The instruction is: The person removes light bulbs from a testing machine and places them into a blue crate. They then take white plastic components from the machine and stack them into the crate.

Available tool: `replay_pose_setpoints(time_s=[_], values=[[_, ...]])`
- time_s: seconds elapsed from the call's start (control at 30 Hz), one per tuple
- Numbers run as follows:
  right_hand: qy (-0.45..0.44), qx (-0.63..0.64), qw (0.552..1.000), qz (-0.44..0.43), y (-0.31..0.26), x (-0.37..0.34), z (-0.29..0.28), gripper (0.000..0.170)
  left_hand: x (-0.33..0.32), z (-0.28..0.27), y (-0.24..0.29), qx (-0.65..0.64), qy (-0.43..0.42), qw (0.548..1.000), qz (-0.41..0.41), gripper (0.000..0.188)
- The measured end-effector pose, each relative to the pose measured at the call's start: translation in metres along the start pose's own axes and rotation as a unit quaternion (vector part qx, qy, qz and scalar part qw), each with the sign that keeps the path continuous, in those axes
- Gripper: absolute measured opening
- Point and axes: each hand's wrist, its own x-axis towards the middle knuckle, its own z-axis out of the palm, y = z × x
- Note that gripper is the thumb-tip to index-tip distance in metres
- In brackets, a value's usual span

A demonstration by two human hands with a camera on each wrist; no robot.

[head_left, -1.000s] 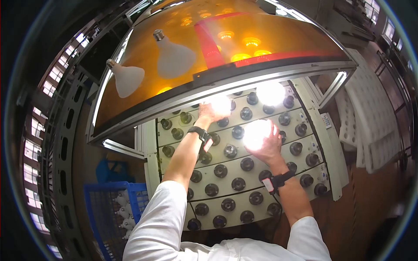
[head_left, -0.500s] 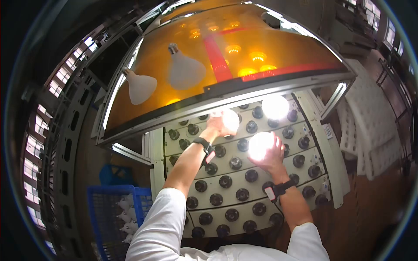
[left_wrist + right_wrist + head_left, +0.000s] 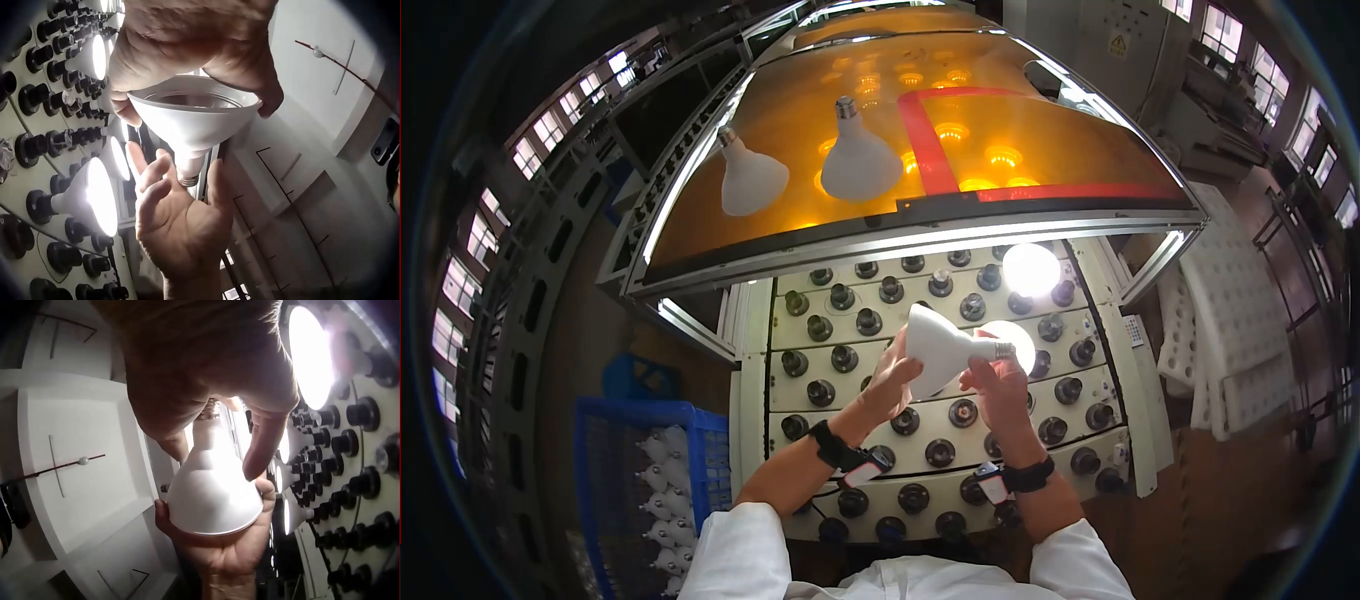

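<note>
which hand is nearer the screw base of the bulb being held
Right. The right hand is close beside the screw base, while the left hand grips the bulb at its opposite, wide end.

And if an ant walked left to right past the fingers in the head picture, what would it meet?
Blue basket → left fingers → white bulb → right fingers → white dotted sheets.
</note>
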Motion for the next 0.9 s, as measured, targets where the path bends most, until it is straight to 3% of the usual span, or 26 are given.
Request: replay_pose_setpoints(time_s=[0.07,0.1,0.13,0.2,0.23,0.27,0.33,0.37,0.4,0.43,0.47,0.53,0.57,0.6,0.67,0.77,0.8,0.83,0.87,0.9], values=[[-0.003,-0.061,0.992,-0.109,-0.007,-0.006,0.011,0.042,-0.019,0.002,-0.002,-0.162,-0.041,0.982,-0.087,0.101],[-0.011,-0.081,0.991,-0.109,-0.017,-0.010,0.017,0.036,-0.023,0.001,-0.002,-0.188,-0.061,0.977,-0.079,0.103],[-0.015,-0.118,0.982,-0.149,-0.032,-0.011,0.024,0.039,-0.026,0.001,-0.001,-0.194,-0.058,0.976,-0.075,0.103],[0.008,-0.159,0.952,-0.260,-0.086,-0.008,0.049,0.030,-0.030,0.006,0.013,-0.186,-0.102,0.977,0.017,0.103],[-0.014,-0.120,0.937,-0.329,-0.113,0.006,0.062,0.022,-0.039,0.001,0.022,-0.072,-0.070,0.995,-0.009,0.103],[0.036,-0.195,0.900,-0.388,-0.143,0.021,0.083,0.020,-0.048,-0.006,0.022,0.025,-0.054,0.998,-0.014,0.087],[0.061,-0.407,0.814,-0.410,-0.198,0.099,0.111,0.028,-0.078,-0.026,0.010,0.058,-0.018,0.983,-0.172,0.064],[0.048,-0.497,0.762,-0.413,-0.207,0.144,0.105,0.034,-0.089,-0.028,0.007,0.084,0.002,0.976,-0.199,0.054],[0.055,-0.552,0.718,-0.420,-0.206,0.179,0.102,0.036,-0.095,-0.028,0.009,0.082,0.003,0.976,-0.201,0.054],[0.062,-0.606,0.671,-0.423,-0.201,0.204,0.100,0.038,-0.102,-0.026,0.014,0.174,-0.010,0.966,-0.191,0.054],[0.062,-0.607,0.672,-0.420,-0.192,0.220,0.098,0.038,-0.108,-0.027,0.015,0.263,-0.025,0.947,-0.181,0.055],[0.011,-0.620,0.702,-0.350,-0.178,0.237,0.094,0.038,-0.110,-0.031,0.007,0.268,-0.028,0.948,-0.171,0.065],[-0.037,-0.591,0.755,-0.281,-0.174,0.235,0.093,0.040,-0.109,-0.030,0.006,0.274,-0.023,0.946,-0.169,0.069],[-0.034,-0.594,0.756,-0.275,-0.172,0.230,0.088,0.040,-0.107,-0.029,0.005,0.282,-0.020,0.944,-0.168,0.073],[-0.047,-0.467,0.834,-0.291,-0.167,0.221,0.076,0.041,-0.096,-0.024,-0.007,0.259,-0.017,0.948,-0.182,0.082],[0.070,-0.540,0.729,-0.415,-0.175,0.138,0.044,0.036,-0.060,-0.007,-0.028,0.417,-0.015,0.903,-0.105,0.100],[0.086,-0.455,0.780,-0.420,-0.162,0.116,0.021,0.025,-0.044,0.003,-0.037,0.413,-0.019,0.905,-0.104,0.100],[0.182,-0.587,0.728,-0.304,-0.158,0.087,0.006,0.020,-0.025,0.016,-0.044,0.491,-0.018,0.868,-0.065,0.107],[0.167,-0.599,0.700,-0.351,-0.142,0.069,-0.006,0.021,-0.004,0.030,-0.049,0.567,-0.013,0.823,-0.023,0.114],[0.148,-0.609,0.721,-0.296,-0.125,0.069,-0.038,0.027,0.017,0.044,-0.053,0.602,-0.030,0.797,-0.033,0.119]])
